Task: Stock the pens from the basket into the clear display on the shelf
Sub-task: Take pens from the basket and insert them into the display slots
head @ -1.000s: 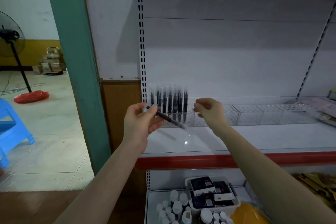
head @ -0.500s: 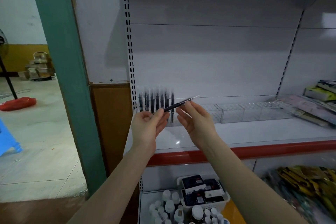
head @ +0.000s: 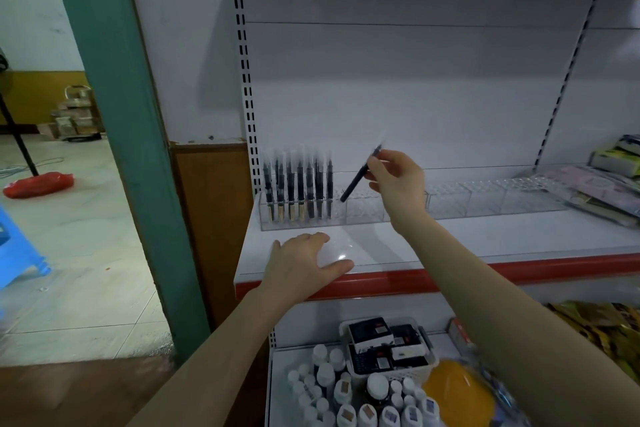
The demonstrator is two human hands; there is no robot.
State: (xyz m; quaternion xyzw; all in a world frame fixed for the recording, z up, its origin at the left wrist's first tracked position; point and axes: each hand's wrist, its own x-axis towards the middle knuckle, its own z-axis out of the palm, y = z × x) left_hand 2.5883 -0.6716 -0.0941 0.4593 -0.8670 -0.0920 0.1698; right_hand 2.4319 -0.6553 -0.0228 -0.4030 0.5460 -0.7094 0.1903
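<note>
Pen (head: 360, 173) in hand: dark, slim barrel, tilted, lower end hanging just above the clear display (head: 450, 199) and just right of the standing pens (head: 298, 184) already filling the display's left end. Right hand (head: 398, 180) pinches the pen near its upper end between thumb and fingertips, other fingers curled in. Left hand (head: 304, 265) rests flat, fingers spread and holding nothing, on the shelf (head: 485, 239) in front of the display.

Handling, as judged: the pen looks light and rigid, the barrel smooth and liable to twist in a loose pinch. A grip at the upper end suits a straight drop into a slot. The display appears thin-walled and light, so could shift if knocked.

Surface: the shelf is white and glossy with a red front edge. To the display's right lie flat packets (head: 595, 191). Below it, a white basket (head: 388, 347) of dark boxes sits among small bottles (head: 332, 388). Left of the display stand a green post (head: 114, 114) and a tiled floor beyond.
</note>
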